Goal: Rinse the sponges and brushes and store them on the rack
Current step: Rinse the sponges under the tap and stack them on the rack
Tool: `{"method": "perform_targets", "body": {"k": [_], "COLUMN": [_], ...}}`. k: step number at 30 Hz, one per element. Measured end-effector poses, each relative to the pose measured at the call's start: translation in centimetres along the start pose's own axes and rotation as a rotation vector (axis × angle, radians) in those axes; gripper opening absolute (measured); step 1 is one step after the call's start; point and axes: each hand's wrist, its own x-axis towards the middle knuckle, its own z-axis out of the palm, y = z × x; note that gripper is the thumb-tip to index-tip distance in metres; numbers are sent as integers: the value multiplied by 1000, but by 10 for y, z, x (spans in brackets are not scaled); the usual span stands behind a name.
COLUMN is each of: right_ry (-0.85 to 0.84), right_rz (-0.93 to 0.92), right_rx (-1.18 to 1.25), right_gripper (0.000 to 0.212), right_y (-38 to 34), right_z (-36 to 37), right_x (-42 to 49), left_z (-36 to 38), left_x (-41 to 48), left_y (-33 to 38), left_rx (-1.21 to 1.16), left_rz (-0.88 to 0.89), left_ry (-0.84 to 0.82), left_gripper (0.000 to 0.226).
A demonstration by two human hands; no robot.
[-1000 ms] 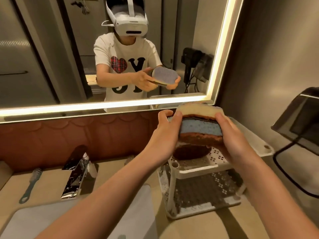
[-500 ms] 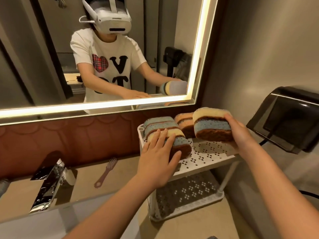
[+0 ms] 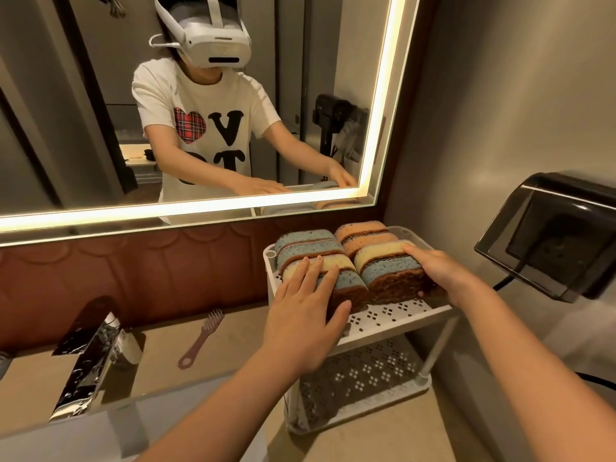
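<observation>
My left hand [image 3: 306, 315] lies flat, fingers [image 3: 315, 275] straight, steadying the row of sponges [image 3: 310, 248] on the top shelf of the rack [image 3: 400, 315]. My right hand [image 3: 443, 271] wraps the sponge stack [image 3: 386, 268] just beside that row, and I should seat it flush before letting go. Left of and below my fingers, a brush [image 3: 201, 335] waits unrinsed on the tan counter [image 3: 233, 345] under the lit mirror [image 3: 100, 128].

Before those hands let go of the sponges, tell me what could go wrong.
1. The front sponges stand on edge, steadied by the left hand and right hand; released, they may topple forward off the top shelf of the rack.
2. The pink brush lies on the counter by the faucet, and could be left unstored.
</observation>
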Motion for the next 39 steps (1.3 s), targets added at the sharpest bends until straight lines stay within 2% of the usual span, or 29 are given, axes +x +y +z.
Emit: {"method": "perform_targets", "body": {"k": [6, 12, 17, 20, 22, 24, 26, 29, 31, 37, 39], "right_ry": [-30, -64, -40, 96, 276, 427, 476, 447, 389, 122, 47], "right_rz": [-58, -96, -59, -98, -228, -381, -492, -638, -713, -773, -777], "right_rx": [-28, -149, -318, -516, -630, -623, -616, -600, -547, -442, -423], "right_gripper": [32, 49, 64, 67, 59, 48, 39, 28, 23, 24, 22], "right_y": [-1, 2, 4, 6, 6, 1, -7, -17, -25, -38, -37], "right_z": [9, 10, 8, 10, 13, 21, 31, 48, 60, 110, 130], "right_x": [8, 16, 26, 27, 22, 12, 0, -14, -27, -80, -97], "left_z": [1, 0, 0, -1, -4, -10, -16, -25, -34, -64, -71], "left_x": [0, 1, 2, 5, 9, 13, 13, 3, -6, -46, -65], "left_y": [0, 0, 1, -1, -2, -4, -8, -12, -17, -50, -65], "left_rx": [-9, -5, -20, -21, -31, -97, -231, -391, -433, -501, -533], "left_rz": [-5, -8, -9, -6, 4, 18, 31, 18, 14, 11, -21], "left_ry": [12, -4, -31, -57, -95, -132, -94, 73, 128, 119, 100], "left_gripper": [67, 60, 60, 61, 62, 62, 60, 54, 48, 16, 14]}}
